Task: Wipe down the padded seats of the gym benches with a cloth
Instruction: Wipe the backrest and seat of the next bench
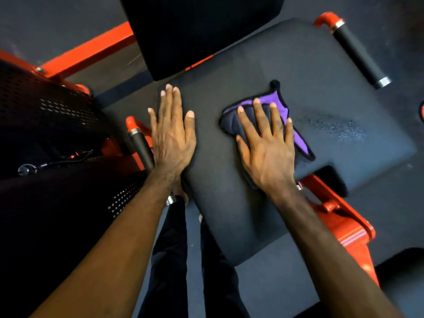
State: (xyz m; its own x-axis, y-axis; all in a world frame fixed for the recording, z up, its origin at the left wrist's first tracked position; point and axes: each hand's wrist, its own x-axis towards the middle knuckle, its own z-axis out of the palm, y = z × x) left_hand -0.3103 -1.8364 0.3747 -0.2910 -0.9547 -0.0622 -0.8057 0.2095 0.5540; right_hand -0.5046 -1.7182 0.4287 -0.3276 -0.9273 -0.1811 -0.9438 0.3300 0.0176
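Both forearms bare, no sleeves in view, no rings or gloves on left hand (172,134) or right hand (267,146). Nails short and plain. Below and between the hands, legs in dark trousers (171,253), plain, no markings. Small pale shoe tip (200,218) just visible near the trousers; detail too blurred.

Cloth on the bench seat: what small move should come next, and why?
Probably slide the cloth rightward under the flat right hand toward the speckled patch on the seat pad, which looks unwiped, while the left hand rests flat on the pad.
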